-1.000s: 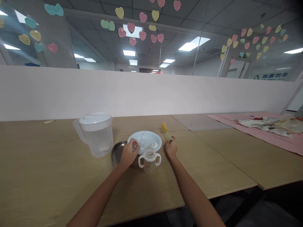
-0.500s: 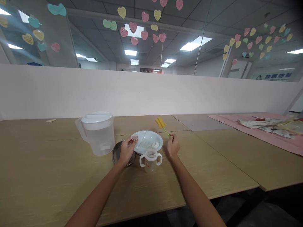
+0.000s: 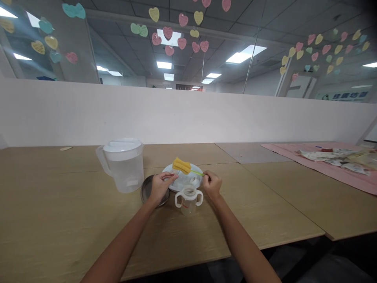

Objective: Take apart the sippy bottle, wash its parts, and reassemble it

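Note:
My right hand (image 3: 212, 184) is closed round the thin green handle of a bottle brush with a yellow sponge head (image 3: 182, 166). That head lies across the air above a white bowl (image 3: 167, 184), close to the fingertips of my left hand (image 3: 161, 186). Those fingertips pinch a small clear round cap (image 3: 174, 171), now partly hidden behind the sponge. Between my wrists a clear baby bottle (image 3: 188, 205) with two white handles stands upright, its mouth uncovered. A white ring (image 3: 193, 181) sits in the bowl.
Left of my hands stands a lidded clear plastic pitcher (image 3: 126, 169) with liquid in it. A round metal tray (image 3: 146, 189) lies partly under my left hand. Further right, a pink cloth (image 3: 290, 151) bears packets (image 3: 321, 156). A white wall (image 3: 176, 118) borders the table's back.
My right hand has swung the sponge brush left and down, from pointing up and away to lying over the bowl by the cap. My left hand stays nearly in place.

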A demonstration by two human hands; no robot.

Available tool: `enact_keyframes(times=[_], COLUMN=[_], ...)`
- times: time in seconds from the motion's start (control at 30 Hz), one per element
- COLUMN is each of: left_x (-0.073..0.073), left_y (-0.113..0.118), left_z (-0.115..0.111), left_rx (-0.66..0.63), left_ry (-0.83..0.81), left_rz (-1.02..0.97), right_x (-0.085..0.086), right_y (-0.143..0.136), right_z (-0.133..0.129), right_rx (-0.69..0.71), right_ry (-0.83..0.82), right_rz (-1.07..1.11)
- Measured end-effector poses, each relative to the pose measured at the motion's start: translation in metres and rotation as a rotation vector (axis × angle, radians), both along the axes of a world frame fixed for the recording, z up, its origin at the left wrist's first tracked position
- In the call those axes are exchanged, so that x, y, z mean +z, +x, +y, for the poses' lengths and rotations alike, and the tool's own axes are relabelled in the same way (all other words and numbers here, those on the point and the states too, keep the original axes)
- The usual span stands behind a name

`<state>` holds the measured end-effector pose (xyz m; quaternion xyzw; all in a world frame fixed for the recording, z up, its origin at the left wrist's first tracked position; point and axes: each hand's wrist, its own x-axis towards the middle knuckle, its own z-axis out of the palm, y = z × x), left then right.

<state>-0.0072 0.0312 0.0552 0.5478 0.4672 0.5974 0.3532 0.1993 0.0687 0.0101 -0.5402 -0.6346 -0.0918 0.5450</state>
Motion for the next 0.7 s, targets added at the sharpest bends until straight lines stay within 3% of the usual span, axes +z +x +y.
enact_keyframes(times=[0.3, 0.53, 0.7], left_x=[0.0034, 0.0031, 0.0020], left_y=[0.0029, 0.0031, 0.0037], left_z=[-0.0017, -0.0018, 0.0005], left_rx=[-0.002, -0.053, -0.020], left_ry=[0.027, 0.068, 0.056], left_rz=[-0.161, -0.123, -0.109], right_x=[-0.0041, -0.0056, -0.0073], right_y=[0.0007, 0.0010, 0.0021], right_z=[0.0056, 0.0073, 0.0092], right_rx=[-0.004, -0.030, -0.033], right_ry=[0.259, 0.277, 0.253], right_rz=[-0.086, -0.132, -0.153])
